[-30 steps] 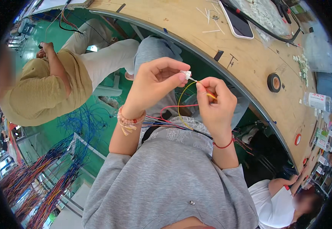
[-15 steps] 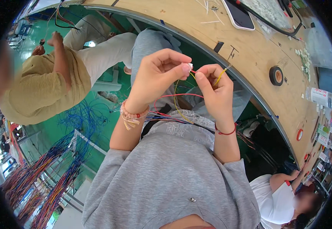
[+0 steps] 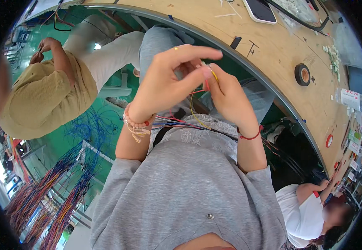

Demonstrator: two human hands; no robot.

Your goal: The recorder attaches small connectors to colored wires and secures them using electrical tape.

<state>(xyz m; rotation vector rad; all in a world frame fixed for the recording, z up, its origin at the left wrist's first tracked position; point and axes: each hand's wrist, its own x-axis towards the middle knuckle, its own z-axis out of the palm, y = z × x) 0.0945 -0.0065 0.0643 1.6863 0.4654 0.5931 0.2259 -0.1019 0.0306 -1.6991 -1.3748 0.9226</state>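
My left hand (image 3: 168, 79) is raised over my lap, its index finger stretched out above and its thumb pressed in toward the other fingers. Between the hands a small white connector (image 3: 204, 64) shows only as a sliver; the fingers cover most of it. My right hand (image 3: 232, 93) pinches a yellow wire (image 3: 214, 75) right beside the left thumb. A red wire (image 3: 206, 86) hangs between the two hands. A thin yellow wire (image 3: 192, 109) runs down to a bundle of coloured wires (image 3: 177, 122) across my lap.
The wooden table (image 3: 272, 54) curves along the front and right, bearing a phone (image 3: 259, 10), black tape (image 3: 302, 74), red tape (image 3: 329, 141) and a plastic bottle (image 3: 351, 100). A person (image 3: 49, 93) sits at left, another (image 3: 302, 212) at lower right. Wire bundles (image 3: 60, 187) hang on a rack at left.
My hands have come closer together, and the left index finger has lifted and straightened. The yellow wire end has swung from the right fingers' outer side to between the hands.
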